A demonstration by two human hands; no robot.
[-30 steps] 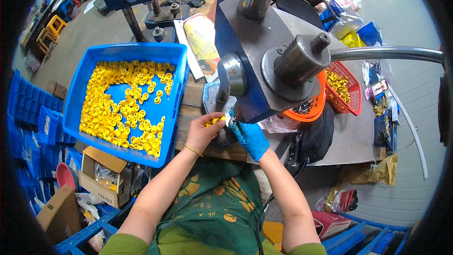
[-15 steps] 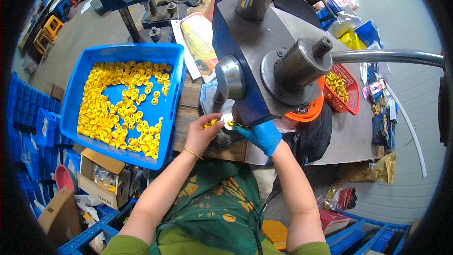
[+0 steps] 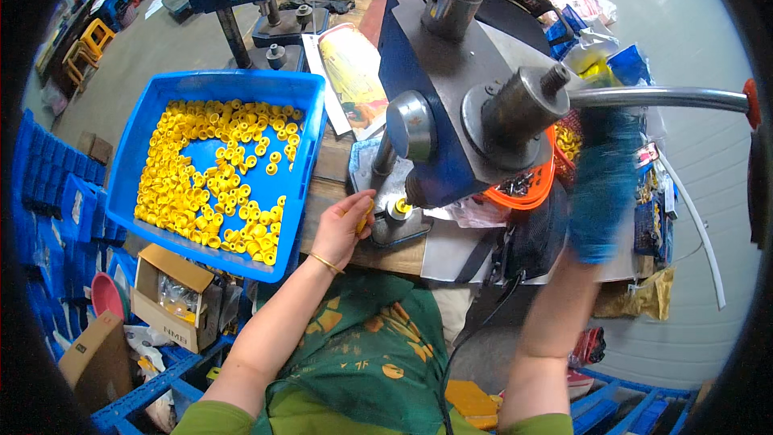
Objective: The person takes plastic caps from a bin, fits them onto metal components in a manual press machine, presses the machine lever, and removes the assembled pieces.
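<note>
Room: a workshop with grey floor [image 3: 153,56]; blue crates [image 3: 52,169] are stacked at the left, and yellow stools [image 3: 97,35] stand far behind.
Table: the wooden table [image 3: 328,191] has bare planks between tray and machine; a grey sheet [image 3: 451,251] covers its right part.
Press: the steel press [image 3: 431,48] stands before the person, probably so that both hands can reach it.
Tray: the blue tray [image 3: 299,221] is at the left, full of yellow caps [image 3: 189,221], seemingly within easy reach of the left hand.
Baskets: an orange basket [image 3: 538,200] and a red basket [image 3: 566,167] are at the right, partly hidden.
Lever: the curved steel bar [image 3: 668,98] extends to the right, perhaps for more force.
Right hand: the gloved right hand [image 3: 600,197] is blurred, just at this bar; I cannot tell whether its fingers close around it.
Left hand: the bare left hand [image 3: 345,227] is pinched narrow on yellow pieces [image 3: 366,217], near the seat, maybe as ready supply.
Cap: one yellow cap [image 3: 401,207] sits on the round metal seat [image 3: 395,214], below the press head.
</note>
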